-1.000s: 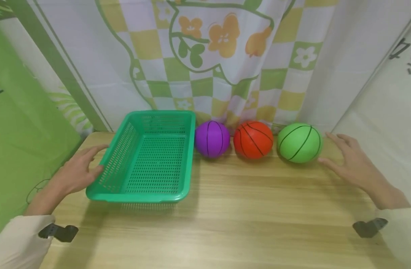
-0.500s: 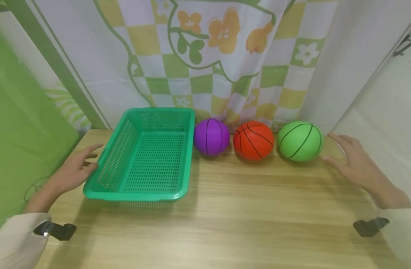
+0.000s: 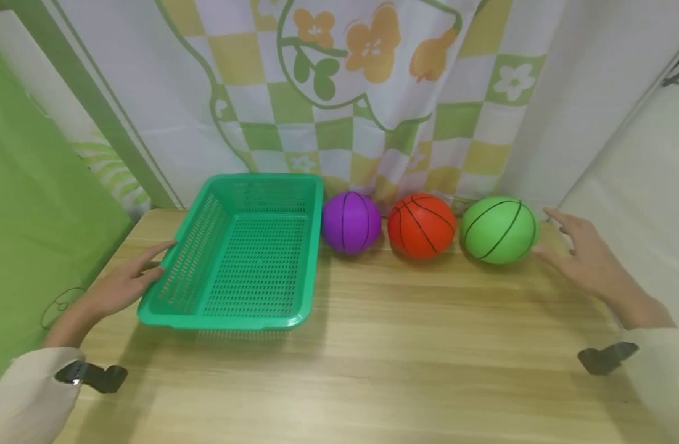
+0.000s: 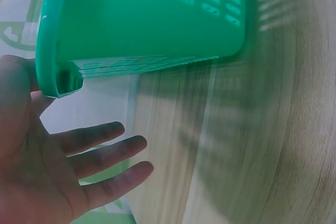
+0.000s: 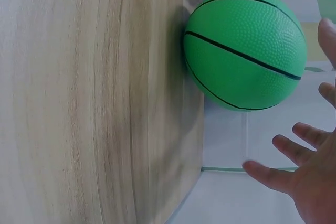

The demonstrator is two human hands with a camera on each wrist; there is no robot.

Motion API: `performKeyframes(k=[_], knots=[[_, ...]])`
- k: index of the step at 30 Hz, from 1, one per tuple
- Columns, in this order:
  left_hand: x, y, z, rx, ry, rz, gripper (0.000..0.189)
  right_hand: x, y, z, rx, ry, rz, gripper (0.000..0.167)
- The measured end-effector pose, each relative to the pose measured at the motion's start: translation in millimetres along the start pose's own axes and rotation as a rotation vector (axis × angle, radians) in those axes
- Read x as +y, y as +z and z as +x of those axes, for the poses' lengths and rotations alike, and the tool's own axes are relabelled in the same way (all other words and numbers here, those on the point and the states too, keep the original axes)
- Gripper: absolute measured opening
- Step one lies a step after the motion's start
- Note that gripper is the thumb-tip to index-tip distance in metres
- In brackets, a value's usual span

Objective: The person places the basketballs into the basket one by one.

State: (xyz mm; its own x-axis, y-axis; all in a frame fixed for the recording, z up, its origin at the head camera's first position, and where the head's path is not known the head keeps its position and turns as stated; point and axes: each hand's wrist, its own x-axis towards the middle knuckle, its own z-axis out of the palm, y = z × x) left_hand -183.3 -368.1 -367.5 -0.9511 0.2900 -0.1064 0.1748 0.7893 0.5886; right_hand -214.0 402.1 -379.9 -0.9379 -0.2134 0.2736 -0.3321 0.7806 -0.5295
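Observation:
A green plastic basket with slotted sides stands on the left of the wooden table. My left hand is at its left rim, thumb and forefinger at the edge. In the left wrist view the other fingers of that hand are spread below the rim, holding nothing. Right of the basket sit a purple ball, a red ball and a green ball with black basketball lines. Beside the green ball, my right hand has its fingers spread, apart from the ball in the right wrist view.
The wooden table reaches forward from the balls. A checked, flowered curtain hangs right behind the basket and balls. Green cloth lines the left side, and a white sheet the right.
The basket shifted slightly left against the balls, and my left hand drew back a little, then its fingers came to the rim again. My right hand stays beside the green ball.

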Motion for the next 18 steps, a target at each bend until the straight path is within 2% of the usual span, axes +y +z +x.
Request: performKeyframes(k=[2,7,15,18], knots=[[-1.0,-1.3,0.0,-0.024,0.003,-0.083,0.058,0.7,-0.2,0.5,-0.02,0.026,0.015,0.081],[-3.6,-2.8,-1.4,-0.06,-0.051,-0.295,0.06,2.5,2.0,2.3,-0.052,0.102,0.074,0.087],[-7.8,5.0,-3.0,-0.084,-0.088,-0.506,0.06,5.3,6.6,3.9,-0.067,0.228,0.262,0.094],[-9.3,6.4,-2.2,-0.09,-0.102,-0.553,0.06,6.5,8.5,5.1,-0.069,0.247,0.337,0.098]])
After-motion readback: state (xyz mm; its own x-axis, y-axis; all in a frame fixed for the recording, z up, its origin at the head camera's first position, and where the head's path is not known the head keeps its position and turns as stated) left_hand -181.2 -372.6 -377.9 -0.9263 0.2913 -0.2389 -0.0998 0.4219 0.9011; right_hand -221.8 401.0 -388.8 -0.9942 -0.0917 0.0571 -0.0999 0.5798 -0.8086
